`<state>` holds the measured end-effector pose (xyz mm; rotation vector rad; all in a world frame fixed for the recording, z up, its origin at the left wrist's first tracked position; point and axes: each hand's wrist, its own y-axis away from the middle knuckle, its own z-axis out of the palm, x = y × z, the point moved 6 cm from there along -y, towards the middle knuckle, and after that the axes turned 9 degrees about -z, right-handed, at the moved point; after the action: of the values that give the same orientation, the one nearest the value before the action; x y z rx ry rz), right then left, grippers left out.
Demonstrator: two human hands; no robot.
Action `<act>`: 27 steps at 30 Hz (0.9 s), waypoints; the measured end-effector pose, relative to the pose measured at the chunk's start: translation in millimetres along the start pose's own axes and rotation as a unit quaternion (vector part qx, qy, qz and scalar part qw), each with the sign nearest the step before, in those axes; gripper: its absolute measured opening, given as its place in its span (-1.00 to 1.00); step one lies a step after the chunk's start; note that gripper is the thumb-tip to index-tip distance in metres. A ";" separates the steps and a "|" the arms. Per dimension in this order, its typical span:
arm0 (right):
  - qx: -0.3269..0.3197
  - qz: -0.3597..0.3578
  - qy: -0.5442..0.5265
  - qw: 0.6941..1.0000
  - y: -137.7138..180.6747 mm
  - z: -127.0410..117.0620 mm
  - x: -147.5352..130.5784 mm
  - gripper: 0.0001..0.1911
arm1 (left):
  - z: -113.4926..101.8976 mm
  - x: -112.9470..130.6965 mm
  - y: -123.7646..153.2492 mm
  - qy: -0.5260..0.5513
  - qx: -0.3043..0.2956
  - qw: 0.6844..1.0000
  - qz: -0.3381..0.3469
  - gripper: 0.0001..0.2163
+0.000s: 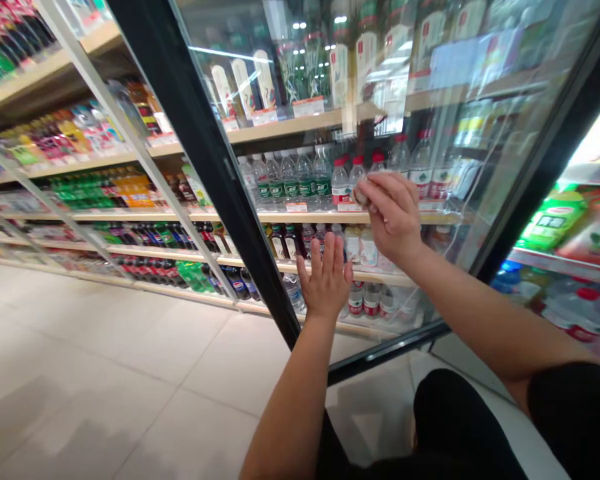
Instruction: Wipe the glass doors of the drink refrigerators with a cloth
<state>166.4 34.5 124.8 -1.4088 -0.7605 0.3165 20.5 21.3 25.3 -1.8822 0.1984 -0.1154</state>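
Note:
My left hand (325, 280) is open, its fingers pointing up and its palm toward the pane of a black-framed glass door (290, 143); it appears to rest on the glass. Higher and to the right, my right hand (394, 217) is closed, with fingers and thumb pinched on a small crumpled greyish-brown wad (361, 196) at the pane. Most of the wad is hidden by the fingers, and its kind cannot be made out. Reflections of ceiling lights cross the glass. The door stands swung out from a cooler on the right.
Shelves (220, 217) of bottled drinks run along the left and behind the glass. Inside the cooler at right are green packs (553, 217) and red-capped bottles (587, 317). My bent knee (455, 413) is near the door's bottom edge. Pale floor tiles (130, 367) extend left.

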 end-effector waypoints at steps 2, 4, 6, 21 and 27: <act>0.007 0.030 0.016 0.999 -8.1 -0.3 9.2 -0.62 | -0.5 -0.2 -0.3 -0.001 0.002 1.000 -0.002 -0.29; 0.011 0.045 0.022 0.999 -2.4 0.5 8.5 -0.60 | -1.4 0.2 -0.5 -0.004 0.007 1.000 0.000 -0.29; 0.007 0.030 0.014 0.999 15.4 1.5 -2.7 -0.57 | -2.1 0.5 -0.8 -0.003 0.009 1.000 0.003 -0.29; -0.026 -0.010 -0.003 1.000 49.0 -9.7 -14.5 -0.57 | -1.4 -0.9 -0.8 0.022 -0.003 1.000 -0.001 -0.28; -0.037 -0.004 -0.011 0.999 39.6 -13.5 -2.2 -0.56 | 0.2 -3.1 -0.1 0.015 -0.003 1.000 -0.002 -0.27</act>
<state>182.7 29.6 86.6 -1.4731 -0.8032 0.3016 17.5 22.1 25.4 -1.8869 0.2165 -0.1467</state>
